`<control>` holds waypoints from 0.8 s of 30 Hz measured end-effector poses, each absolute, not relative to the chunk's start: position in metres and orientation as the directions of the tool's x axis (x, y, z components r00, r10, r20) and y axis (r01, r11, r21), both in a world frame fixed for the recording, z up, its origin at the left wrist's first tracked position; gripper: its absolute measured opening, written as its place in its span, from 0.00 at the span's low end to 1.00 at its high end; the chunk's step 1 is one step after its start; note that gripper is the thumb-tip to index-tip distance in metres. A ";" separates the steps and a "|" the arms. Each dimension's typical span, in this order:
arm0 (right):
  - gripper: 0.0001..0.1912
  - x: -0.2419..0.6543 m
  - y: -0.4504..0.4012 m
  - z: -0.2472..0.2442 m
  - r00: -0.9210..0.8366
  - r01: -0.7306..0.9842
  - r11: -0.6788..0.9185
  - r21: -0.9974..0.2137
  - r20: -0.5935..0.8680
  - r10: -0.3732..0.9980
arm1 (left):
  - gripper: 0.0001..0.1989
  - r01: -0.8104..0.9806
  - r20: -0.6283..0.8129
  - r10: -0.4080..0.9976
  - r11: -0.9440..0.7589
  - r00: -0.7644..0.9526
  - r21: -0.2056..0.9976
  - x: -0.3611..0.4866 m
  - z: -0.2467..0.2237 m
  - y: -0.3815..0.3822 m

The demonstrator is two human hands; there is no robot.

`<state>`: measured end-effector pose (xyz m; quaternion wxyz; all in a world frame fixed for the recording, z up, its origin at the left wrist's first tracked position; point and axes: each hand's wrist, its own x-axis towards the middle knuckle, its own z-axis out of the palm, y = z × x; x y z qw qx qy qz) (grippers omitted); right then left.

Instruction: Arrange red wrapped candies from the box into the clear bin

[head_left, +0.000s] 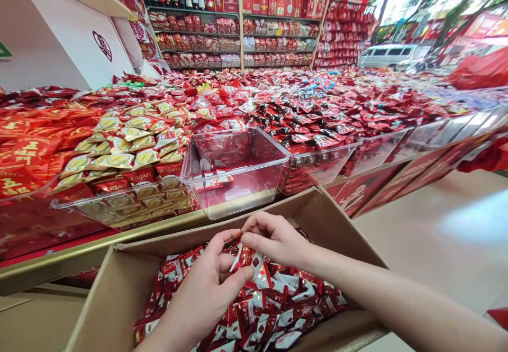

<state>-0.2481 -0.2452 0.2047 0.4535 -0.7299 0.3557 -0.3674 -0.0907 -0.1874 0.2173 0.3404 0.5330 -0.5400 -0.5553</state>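
Observation:
Both hands are over an open cardboard box [111, 294] filled with small red-and-white candy packets [273, 320]. My left hand [208, 288] curls around one candy packet [256, 267], its thumb lying on the front. From the right, my right hand [275, 238] pinches at the upper edge of that same packet, thumb and forefinger together. The packet is partly covered by the fingers. Just beyond the box, a clear plastic bin [238, 174] rests on the display edge, with a few packets visible low inside it.
Durian-labelled packets [119, 159] fill a bin at left, beside red packets [27, 161]. Dark red packets [305, 119] are heaped to the right. Stocked shelves [240, 24] with bottles and gift boxes stand behind. Pale floor [444, 230] lies at right.

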 end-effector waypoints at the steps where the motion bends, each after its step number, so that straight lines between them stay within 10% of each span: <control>1: 0.15 -0.248 -0.245 0.206 0.462 -0.203 -0.375 -0.904 0.249 -0.851 | 0.27 -0.191 -0.204 -0.964 -0.170 -0.172 0.967 -0.091 0.218 -0.187; 11: 0.18 -0.239 -0.228 0.199 0.134 -0.212 -0.329 -0.920 0.306 -0.942 | 0.17 0.125 -0.179 -0.983 -0.172 0.047 0.977 -0.097 0.214 -0.187; 24: 0.15 -0.232 -0.222 0.188 0.334 -0.119 -0.236 -0.964 0.185 -0.924 | 0.14 -0.187 0.014 -0.982 -0.021 0.186 0.982 -0.097 0.216 -0.191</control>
